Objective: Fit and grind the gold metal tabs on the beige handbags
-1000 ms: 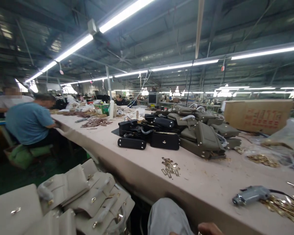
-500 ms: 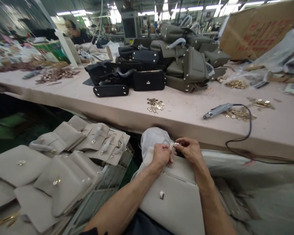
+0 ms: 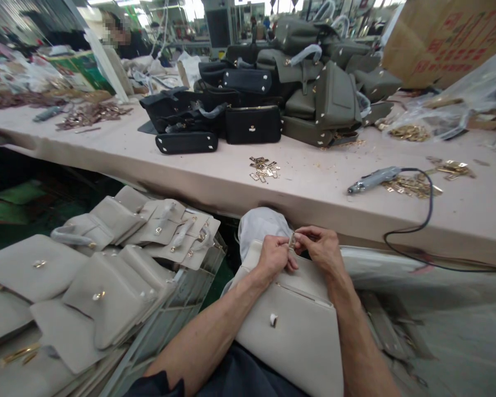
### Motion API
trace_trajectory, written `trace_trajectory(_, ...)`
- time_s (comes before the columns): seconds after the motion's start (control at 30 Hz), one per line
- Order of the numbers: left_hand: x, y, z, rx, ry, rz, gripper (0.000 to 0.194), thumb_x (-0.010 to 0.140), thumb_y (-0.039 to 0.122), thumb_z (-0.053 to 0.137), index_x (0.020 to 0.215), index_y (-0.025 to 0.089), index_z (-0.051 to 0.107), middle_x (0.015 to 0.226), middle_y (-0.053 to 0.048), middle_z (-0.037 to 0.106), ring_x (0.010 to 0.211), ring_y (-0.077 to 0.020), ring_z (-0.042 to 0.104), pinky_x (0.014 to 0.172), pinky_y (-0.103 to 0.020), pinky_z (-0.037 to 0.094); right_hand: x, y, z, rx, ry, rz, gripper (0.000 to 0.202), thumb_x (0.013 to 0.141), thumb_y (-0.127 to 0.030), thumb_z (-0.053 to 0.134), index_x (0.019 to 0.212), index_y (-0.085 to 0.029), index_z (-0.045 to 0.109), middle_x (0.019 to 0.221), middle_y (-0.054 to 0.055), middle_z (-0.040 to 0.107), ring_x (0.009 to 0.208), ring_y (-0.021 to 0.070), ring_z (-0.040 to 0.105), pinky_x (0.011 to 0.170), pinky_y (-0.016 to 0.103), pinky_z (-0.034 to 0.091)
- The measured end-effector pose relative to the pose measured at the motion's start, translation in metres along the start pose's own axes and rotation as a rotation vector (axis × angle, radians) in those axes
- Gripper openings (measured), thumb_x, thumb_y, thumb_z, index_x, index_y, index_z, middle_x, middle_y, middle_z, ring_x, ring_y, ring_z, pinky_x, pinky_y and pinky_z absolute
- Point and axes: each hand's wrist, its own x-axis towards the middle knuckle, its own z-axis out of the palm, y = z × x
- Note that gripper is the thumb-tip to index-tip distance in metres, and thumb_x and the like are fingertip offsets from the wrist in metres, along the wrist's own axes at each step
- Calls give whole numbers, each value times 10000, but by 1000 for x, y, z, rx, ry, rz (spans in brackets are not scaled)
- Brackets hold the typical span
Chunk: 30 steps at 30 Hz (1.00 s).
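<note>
A light grey handbag (image 3: 291, 344) lies across my lap, its flap turned up toward the table. At the flap's far edge, a small metal clasp plate (image 3: 291, 241) sits between my hands. My left hand (image 3: 274, 255) pinches this plate from the left, its other fingers curled over the flap. From the right, my right hand (image 3: 321, 249) closes thumb and forefinger on the same plate. Fingers partly cover the plate, so its fit on the flap edge cannot be made out. Lower on the bag's front is a small turn lock (image 3: 273, 320) with a white bit on it.
Grey bags (image 3: 107, 298) are stacked at my left. On the table (image 3: 215, 176) lie loose metal plates (image 3: 264, 168), a corded electric screwdriver (image 3: 374, 180) beside more plates, and piled black bags (image 3: 253, 124) and olive bags (image 3: 339, 96). A person (image 3: 128, 41) is at the far left.
My right hand has moved slightly left and up, and the clasp plate now appears turned more upright between the fingers. The view has tipped down a little.
</note>
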Motion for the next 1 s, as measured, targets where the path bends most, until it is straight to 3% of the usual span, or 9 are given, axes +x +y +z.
trace_trajectory(0.4,0,-4,-4,-11,-42,40,261,883,236,543,913,64,737,487,-52,652,333,-150,570,380,-216,477,0,5,6,47,33,20,461,721,-517,879,900,-106,773,631,68,705,498,163,643,502,259,545)
trace_trajectory(0.63,0,-6,-5,30,-23,46,299,919,219,523,1003,60,762,486,-40,654,338,-144,571,379,-205,467,1,2,9,50,44,4,479,706,-535,883,891,-107,773,630,64,705,498,165,645,496,262,557)
trace_trajectory(1.0,-2,-4,-1,-1,36,87,251,884,198,548,875,63,759,476,-32,639,327,-129,549,369,-203,465,2,16,-1,-70,87,-27,463,741,-534,861,937,-119,798,717,88,746,597,197,704,608,296,601)
